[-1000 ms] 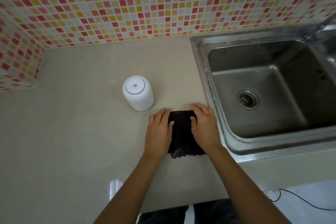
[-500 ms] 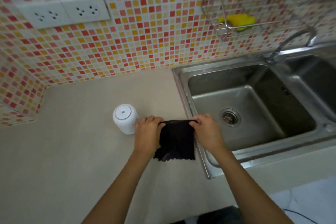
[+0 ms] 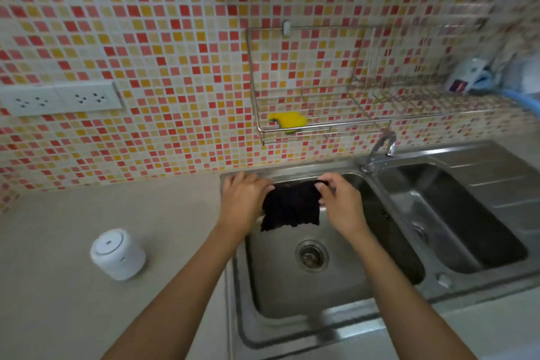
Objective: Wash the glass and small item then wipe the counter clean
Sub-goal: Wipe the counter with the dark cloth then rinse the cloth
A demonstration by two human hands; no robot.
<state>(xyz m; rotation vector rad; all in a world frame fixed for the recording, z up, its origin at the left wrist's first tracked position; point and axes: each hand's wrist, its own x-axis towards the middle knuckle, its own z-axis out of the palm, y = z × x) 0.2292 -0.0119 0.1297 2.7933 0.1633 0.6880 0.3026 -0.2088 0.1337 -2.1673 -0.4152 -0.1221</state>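
Note:
A black cloth (image 3: 290,204) hangs in the air over the left basin of the steel sink (image 3: 336,295). My left hand (image 3: 244,199) grips its upper left corner and my right hand (image 3: 340,199) pinches its upper right corner, both near the basin's far rim. The cloth's lower edge dangles above the drain (image 3: 311,256). The beige counter (image 3: 58,301) lies to the left of the sink. No glass is in view.
A white round container (image 3: 118,254) stands on the counter at the left. A tap (image 3: 382,146) rises behind the sink's divider. Above it a wire wall rack (image 3: 344,126) holds a yellow sponge (image 3: 287,120). Wall sockets (image 3: 61,98) sit at the left.
Both hands have lifted the black cloth off the counter and carried it right, from beside the white container to above the left basin. The view has tilted upward.

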